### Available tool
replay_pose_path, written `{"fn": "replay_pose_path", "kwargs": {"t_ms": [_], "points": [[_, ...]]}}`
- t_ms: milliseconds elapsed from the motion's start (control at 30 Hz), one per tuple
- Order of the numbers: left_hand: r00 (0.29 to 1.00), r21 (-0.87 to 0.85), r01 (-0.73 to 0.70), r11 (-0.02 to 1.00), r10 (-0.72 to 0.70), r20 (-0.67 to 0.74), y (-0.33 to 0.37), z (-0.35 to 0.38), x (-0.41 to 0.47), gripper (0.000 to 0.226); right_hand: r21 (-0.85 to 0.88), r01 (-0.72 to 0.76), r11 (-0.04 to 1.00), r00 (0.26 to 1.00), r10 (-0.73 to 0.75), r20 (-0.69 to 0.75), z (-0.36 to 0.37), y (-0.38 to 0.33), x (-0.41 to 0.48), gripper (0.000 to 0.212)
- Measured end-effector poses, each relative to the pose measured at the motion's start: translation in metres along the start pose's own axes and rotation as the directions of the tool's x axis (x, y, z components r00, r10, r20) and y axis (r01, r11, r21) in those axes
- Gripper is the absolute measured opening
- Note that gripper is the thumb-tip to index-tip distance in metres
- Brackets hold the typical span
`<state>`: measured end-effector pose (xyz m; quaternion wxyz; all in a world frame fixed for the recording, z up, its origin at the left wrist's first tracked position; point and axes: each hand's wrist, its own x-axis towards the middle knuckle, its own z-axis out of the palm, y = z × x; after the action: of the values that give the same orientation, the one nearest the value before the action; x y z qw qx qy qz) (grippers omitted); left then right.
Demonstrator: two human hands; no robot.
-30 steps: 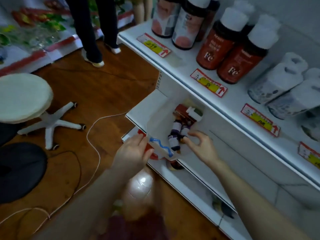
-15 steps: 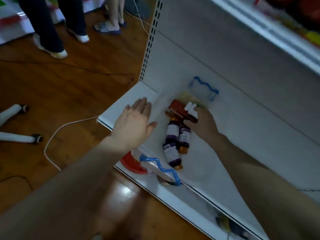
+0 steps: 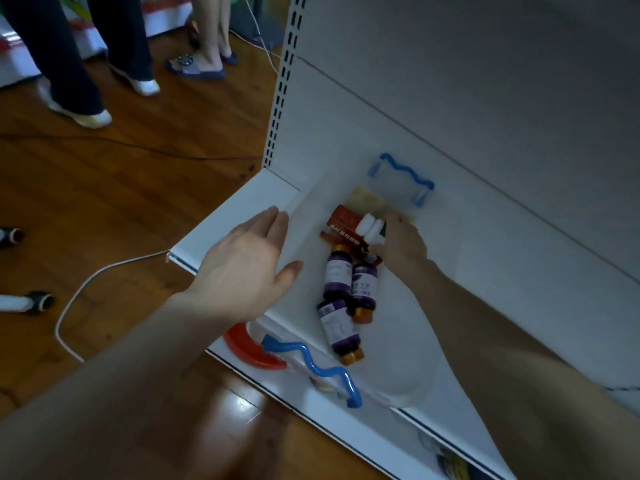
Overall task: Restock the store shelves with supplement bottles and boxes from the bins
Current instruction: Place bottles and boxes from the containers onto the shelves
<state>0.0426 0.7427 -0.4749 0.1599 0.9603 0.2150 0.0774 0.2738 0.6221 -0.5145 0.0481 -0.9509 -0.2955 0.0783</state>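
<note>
A clear plastic bin (image 3: 398, 382) with blue wavy handles sits on the low white shelf (image 3: 228, 220). Inside lie three purple-labelled bottles with orange caps (image 3: 337, 278), a red box (image 3: 344, 225) and white-capped bottles (image 3: 372, 230). My right hand (image 3: 403, 245) reaches into the bin's far end, fingers closed around the white-capped bottles. My left hand (image 3: 249, 265) rests flat and open on the bin's left wall, holding nothing.
The shelf's white back panel (image 3: 485, 116) rises behind the bin. A red-rimmed object (image 3: 249, 348) sits under the bin's near corner. A white cable (image 3: 90, 282) runs over the wooden floor. People's legs (image 3: 69, 64) stand at the upper left. Chair castors (image 3: 31, 303) show at the left edge.
The view dropped from the upper shelves to the low shelf. My left hand let go of the blue handle and moved to the bin's left wall. My right hand reached deeper to the white-capped bottles.
</note>
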Motion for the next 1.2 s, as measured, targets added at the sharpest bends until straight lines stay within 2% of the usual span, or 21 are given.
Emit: {"fn": "replay_pose_path", "kwargs": {"t_ms": [67,167,300,367,467,600,700,900,1100,1200], "points": [[0.996,0.058,-0.086,0.995,0.087,-0.021,-0.002,0.002,0.003,0.059,0.158,0.018,0.987,1.0,-0.017,-0.007,-0.012,-0.002,-0.016,0.055],[0.99,0.071,-0.142,0.987,0.143,-0.005,0.003,0.0,0.009,0.055,0.344,0.084,0.935,0.996,-0.065,-0.067,-0.041,-0.002,-0.051,0.05],[0.971,-0.058,-0.234,0.97,0.23,-0.07,0.028,0.006,0.025,0.053,0.466,0.08,0.881,0.981,0.013,-0.192,-0.074,0.013,-0.098,0.05],[0.981,-0.162,-0.192,0.968,0.195,0.002,0.043,0.017,0.042,0.053,0.528,0.08,0.846,0.963,0.071,-0.26,-0.082,0.022,-0.117,0.045],[0.968,-0.177,-0.21,0.962,0.23,0.099,0.062,0.043,0.073,0.048,0.603,0.082,0.793,0.95,0.121,-0.289,-0.085,0.033,-0.139,0.043],[0.961,-0.079,-0.183,0.98,0.195,0.194,0.07,0.074,0.108,0.051,0.659,0.1,0.745,0.939,0.149,-0.311,-0.08,0.042,-0.15,0.04],[0.952,0.009,-0.216,0.976,0.208,0.223,0.062,0.098,0.127,0.056,0.676,0.119,0.727,0.929,0.158,-0.334,-0.075,0.044,-0.152,0.042],[0.934,0.137,-0.229,0.964,0.178,0.311,0.054,0.12,0.149,0.07,0.671,0.156,0.724,0.914,0.152,-0.377,-0.064,0.051,-0.148,0.043],[0.946,0.347,-0.274,0.897,0.186,0.266,0.052,0.122,0.155,0.07,0.694,0.176,0.698,0.912,0.15,-0.381,-0.064,0.052,-0.147,0.043],[0.96,0.352,-0.244,0.904,0.174,0.218,0.051,0.125,0.158,0.07,0.698,0.177,0.694,0.914,0.147,-0.378,-0.063,0.055,-0.144,0.042]]}}
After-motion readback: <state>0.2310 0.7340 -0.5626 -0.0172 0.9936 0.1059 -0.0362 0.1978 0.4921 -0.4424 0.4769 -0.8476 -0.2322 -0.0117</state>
